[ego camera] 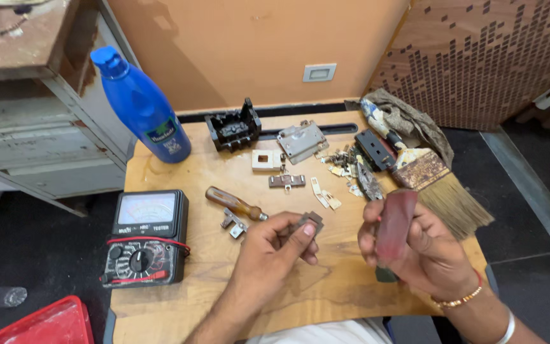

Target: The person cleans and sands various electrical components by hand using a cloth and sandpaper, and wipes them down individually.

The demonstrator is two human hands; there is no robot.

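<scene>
The left hand (pixel 274 245) pinches a small grey metal part (pixel 310 221) between thumb and fingers (pixel 305 233), above the wooden table (pixel 326 286). The right hand (pixel 415 245) wraps its fingers around a dark red handle (pixel 394 223), close beside the part.

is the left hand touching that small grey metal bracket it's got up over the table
Touching. The head view shows the left hand pinching the small grey metal bracket between thumb and fingertips, lifted above the wooden table, with no gap visible.
</scene>
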